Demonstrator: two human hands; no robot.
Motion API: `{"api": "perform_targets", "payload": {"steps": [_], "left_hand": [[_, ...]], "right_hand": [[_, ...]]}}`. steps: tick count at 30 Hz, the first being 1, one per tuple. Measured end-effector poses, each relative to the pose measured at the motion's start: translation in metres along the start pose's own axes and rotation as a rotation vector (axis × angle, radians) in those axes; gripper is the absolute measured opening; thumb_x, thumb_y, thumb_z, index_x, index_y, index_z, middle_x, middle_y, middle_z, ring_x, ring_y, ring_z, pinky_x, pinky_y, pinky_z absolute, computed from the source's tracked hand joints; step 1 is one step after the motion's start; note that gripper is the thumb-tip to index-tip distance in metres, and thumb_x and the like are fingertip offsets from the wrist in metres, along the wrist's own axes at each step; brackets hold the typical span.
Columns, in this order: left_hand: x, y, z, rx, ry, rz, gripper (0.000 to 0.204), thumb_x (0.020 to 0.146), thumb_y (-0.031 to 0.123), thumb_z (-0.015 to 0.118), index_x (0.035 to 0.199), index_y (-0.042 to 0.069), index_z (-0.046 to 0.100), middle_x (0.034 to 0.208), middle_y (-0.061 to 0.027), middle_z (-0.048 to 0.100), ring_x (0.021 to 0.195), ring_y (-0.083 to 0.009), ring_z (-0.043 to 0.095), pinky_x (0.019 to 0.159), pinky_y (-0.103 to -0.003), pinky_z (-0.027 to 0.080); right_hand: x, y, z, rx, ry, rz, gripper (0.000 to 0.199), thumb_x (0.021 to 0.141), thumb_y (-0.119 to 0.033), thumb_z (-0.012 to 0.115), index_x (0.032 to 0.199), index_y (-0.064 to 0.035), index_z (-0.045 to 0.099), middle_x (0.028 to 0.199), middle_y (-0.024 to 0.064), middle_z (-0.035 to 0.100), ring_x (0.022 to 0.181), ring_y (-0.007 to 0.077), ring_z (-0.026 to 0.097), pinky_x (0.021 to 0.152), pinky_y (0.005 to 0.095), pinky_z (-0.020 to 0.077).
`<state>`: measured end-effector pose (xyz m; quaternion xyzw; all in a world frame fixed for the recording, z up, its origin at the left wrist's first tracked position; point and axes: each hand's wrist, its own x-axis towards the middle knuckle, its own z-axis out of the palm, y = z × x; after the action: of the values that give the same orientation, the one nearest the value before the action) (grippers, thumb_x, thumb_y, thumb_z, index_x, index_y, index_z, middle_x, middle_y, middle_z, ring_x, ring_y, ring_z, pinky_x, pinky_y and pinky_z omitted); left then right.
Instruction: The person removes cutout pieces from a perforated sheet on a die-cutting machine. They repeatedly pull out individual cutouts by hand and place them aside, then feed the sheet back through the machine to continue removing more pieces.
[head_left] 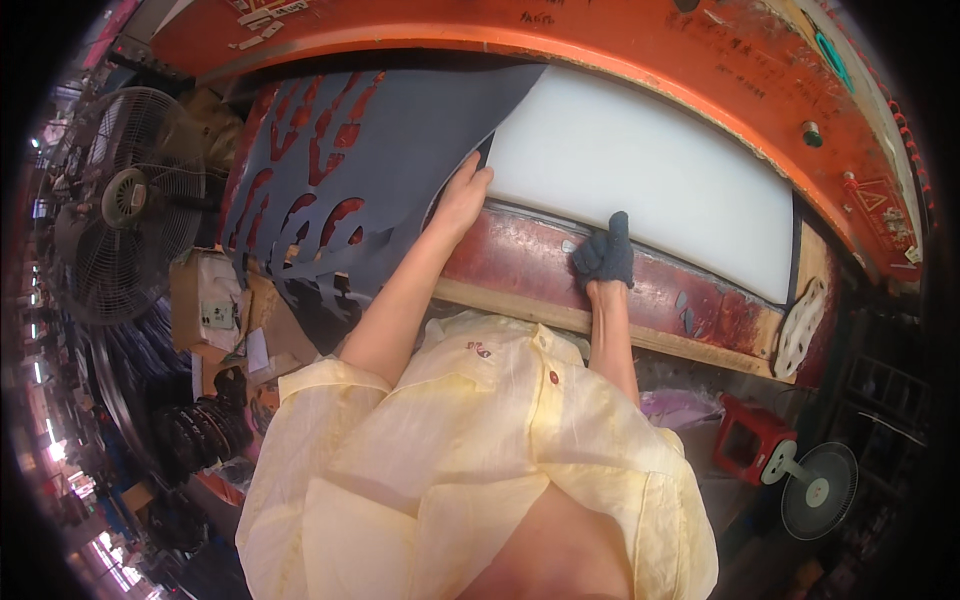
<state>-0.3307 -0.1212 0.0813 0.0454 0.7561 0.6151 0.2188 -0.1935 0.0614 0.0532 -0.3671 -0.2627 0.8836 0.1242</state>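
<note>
A grey sheet (385, 140) with rows of curved cut-outs covers the left part of the worktop, and red shows through the holes. At its right edge my bare left hand (463, 200) is closed on the sheet, beside the left end of a white board (640, 165). My right hand (606, 255), in a dark glove, is at the board's near edge, above the dark red worktop (510, 245). Its fingers are curled and its thumb points away from me; what they hold, if anything, is hidden. A small grey scrap (569, 246) is next to those fingers.
An orange machine beam (590, 35) spans the far side, close behind the board. Small grey scraps (687, 312) and a pale holed piece (801, 325) lie at the right. A large fan (125, 200) stands left, a smaller fan (818, 490) lower right. Cardboard boxes (185, 305) sit at left.
</note>
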Motion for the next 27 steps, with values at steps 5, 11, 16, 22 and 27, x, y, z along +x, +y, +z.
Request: {"api": "perform_targets", "payload": {"steps": [5,11,16,22,27], "left_hand": [[-0.005,0.008,0.003,-0.099,-0.021,-0.039,0.064,0.094,0.034,0.049,0.140,-0.006,0.032,0.148,-0.0192,0.029,0.139,-0.0260,0.025,0.112,-0.033,0.018],[0.000,0.006,0.001,-0.035,-0.033,-0.060,0.063,0.095,0.033,0.049,0.140,-0.007,0.031,0.148,-0.0198,0.030,0.139,-0.0261,0.025,0.112,-0.033,0.018],[0.006,-0.006,-0.001,0.016,-0.044,-0.025,0.062,0.095,0.031,0.049,0.141,-0.007,0.029,0.148,-0.0203,0.030,0.138,-0.0268,0.027,0.112,-0.033,0.020],[0.009,-0.014,0.000,0.155,-0.045,0.024,0.063,0.096,0.032,0.049,0.141,-0.007,0.029,0.147,-0.0211,0.031,0.137,-0.0277,0.028,0.111,-0.032,0.022],[0.008,-0.008,-0.006,0.047,-0.078,-0.028,0.067,0.096,0.041,0.045,0.142,-0.005,0.029,0.147,-0.0182,0.031,0.137,-0.0274,0.029,0.109,-0.037,0.027]], "right_hand": [[-0.004,-0.002,0.009,-0.030,0.064,0.005,0.053,0.089,-0.040,0.057,0.049,-0.0215,0.028,0.040,-0.0034,0.023,0.030,0.0140,0.023,0.031,0.0297,0.0173],[-0.003,-0.003,0.012,-0.055,0.116,0.046,0.054,0.089,-0.042,0.059,0.050,-0.0219,0.029,0.040,-0.0037,0.024,0.029,0.0139,0.023,0.030,0.0291,0.0165],[0.000,0.000,0.006,-0.087,0.092,0.039,0.052,0.088,-0.047,0.058,0.052,-0.0204,0.032,0.042,-0.0040,0.021,0.032,0.0130,0.023,0.033,0.0288,0.0174],[0.001,0.001,0.006,-0.056,0.130,0.013,0.049,0.089,-0.040,0.059,0.052,-0.0207,0.032,0.042,-0.0035,0.026,0.030,0.0136,0.026,0.031,0.0298,0.0192],[-0.004,-0.003,0.009,-0.116,0.134,0.029,0.045,0.089,-0.039,0.058,0.055,-0.0199,0.037,0.042,-0.0032,0.028,0.031,0.0150,0.028,0.031,0.0304,0.0214]]}}
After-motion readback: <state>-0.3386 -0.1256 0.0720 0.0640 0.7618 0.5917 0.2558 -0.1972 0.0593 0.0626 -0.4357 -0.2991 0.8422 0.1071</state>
